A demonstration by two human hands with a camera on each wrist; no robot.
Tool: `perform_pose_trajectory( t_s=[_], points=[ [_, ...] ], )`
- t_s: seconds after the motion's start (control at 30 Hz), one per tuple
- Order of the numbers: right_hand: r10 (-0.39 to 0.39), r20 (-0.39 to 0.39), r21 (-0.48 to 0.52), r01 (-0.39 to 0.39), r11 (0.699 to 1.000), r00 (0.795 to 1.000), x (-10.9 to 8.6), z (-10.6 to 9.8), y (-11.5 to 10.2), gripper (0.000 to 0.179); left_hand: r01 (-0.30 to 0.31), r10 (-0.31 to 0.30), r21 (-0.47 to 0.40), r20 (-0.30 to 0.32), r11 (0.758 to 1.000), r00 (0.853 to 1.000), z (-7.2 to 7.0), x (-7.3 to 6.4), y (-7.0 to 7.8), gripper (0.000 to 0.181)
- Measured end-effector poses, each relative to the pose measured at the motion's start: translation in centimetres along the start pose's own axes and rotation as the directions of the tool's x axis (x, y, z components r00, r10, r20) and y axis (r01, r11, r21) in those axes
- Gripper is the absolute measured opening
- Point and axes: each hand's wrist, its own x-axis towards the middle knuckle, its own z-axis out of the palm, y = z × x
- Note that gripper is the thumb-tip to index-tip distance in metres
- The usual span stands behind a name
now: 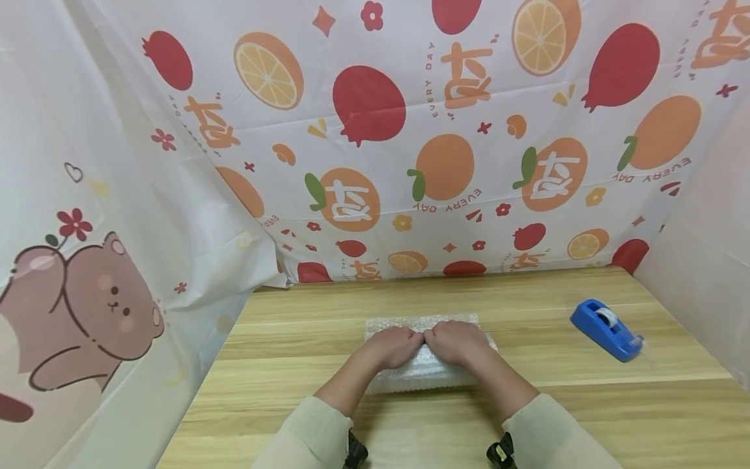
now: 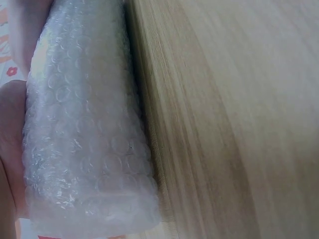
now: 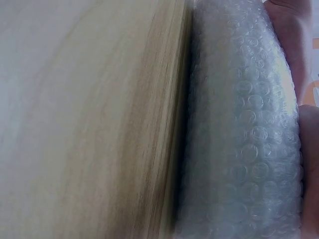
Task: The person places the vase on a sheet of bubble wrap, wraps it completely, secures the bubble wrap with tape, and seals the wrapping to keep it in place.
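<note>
A rolled bundle of clear bubble wrap (image 1: 418, 372) lies crosswise on the wooden table, a flatter part of the sheet reaching out behind it. My left hand (image 1: 397, 346) and right hand (image 1: 457, 342) grip it from above near its middle, side by side, fingers curled and thumb sides touching. In the left wrist view the bubble wrap (image 2: 84, 119) looks thick and rounded, with part of the left hand (image 2: 12, 144) along its far side. The right wrist view has the bubble wrap (image 3: 244, 134) likewise, the right hand (image 3: 310, 149) at the edge. Fingertips and anything inside the wrap are hidden.
On the table's right side stands a blue tape dispenser (image 1: 606, 330) with a roll of clear tape. A fruit-print curtain (image 1: 387, 156) hangs along the back edge. Another curtain (image 1: 193, 312) with a bear print borders the left side, and a pale sheet (image 1: 703, 260) the right.
</note>
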Motion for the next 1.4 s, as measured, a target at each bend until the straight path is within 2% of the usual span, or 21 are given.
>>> perform_pose_trajectory(
  t_s=[0.33,0.57,0.7,0.8,0.9,1.0,1.1,1.17,1.23,1.33,1.4],
  points=[
    [-0.008,0.013,0.01,0.008,1.0,1.0,0.2,-0.1,0.2,0.044,0.014,-0.014,-0.016,-0.003,1.0,1.0,0.0,0.2,-0.1,0.055],
    [-0.003,0.016,0.001,0.003,1.0,1.0,0.1,-0.1,0.1,0.043,0.032,-0.031,-0.036,0.016,0.999,0.999,0.0,0.2,-0.1,0.056],
    [0.005,-0.02,-0.002,-0.005,1.0,1.0,-0.1,-0.2,0.0,0.042,0.034,-0.033,-0.043,0.016,0.998,0.999,0.0,0.3,0.0,0.058],
    [-0.017,-0.095,-0.012,0.016,1.0,0.995,-0.4,-0.1,-0.1,0.042,0.028,-0.028,-0.032,0.009,0.999,1.0,0.0,0.4,-0.1,0.06],
    [-0.079,-0.202,-0.069,0.066,0.995,0.976,-0.7,0.3,-0.2,0.038,0.021,-0.021,-0.021,0.008,1.0,1.0,0.1,0.4,-0.2,0.061],
    [-0.156,-0.316,-0.147,0.115,0.982,0.936,-1.2,0.8,-0.1,0.033,0.019,-0.018,-0.031,0.018,0.999,1.0,0.2,0.4,-0.1,0.062],
    [-0.211,-0.383,-0.193,0.145,0.97,0.899,-1.8,1.2,-0.1,0.032,0.017,-0.016,-0.046,0.027,0.999,1.0,0.3,0.4,-0.1,0.061],
    [-0.216,-0.369,-0.179,0.159,0.971,0.904,-2.3,1.4,-0.2,0.034,0.013,-0.011,-0.057,0.03,0.998,0.999,0.3,0.4,-0.1,0.059],
    [-0.208,-0.322,-0.167,0.161,0.973,0.924,-2.8,1.4,-0.3,0.041,0.006,-0.003,-0.075,0.032,0.997,0.999,0.2,0.5,-0.2,0.058],
    [-0.2,-0.242,-0.163,0.163,0.973,0.95,-3.4,1.3,-0.5,0.064,0.001,0.002,-0.092,0.035,0.996,0.999,-0.1,0.7,-0.3,0.057],
    [-0.208,-0.22,-0.195,0.166,0.967,0.953,-3.6,1.3,-0.4,0.082,0.004,0.0,-0.099,0.037,0.995,0.999,-0.1,0.8,-0.4,0.058]
  ],
)
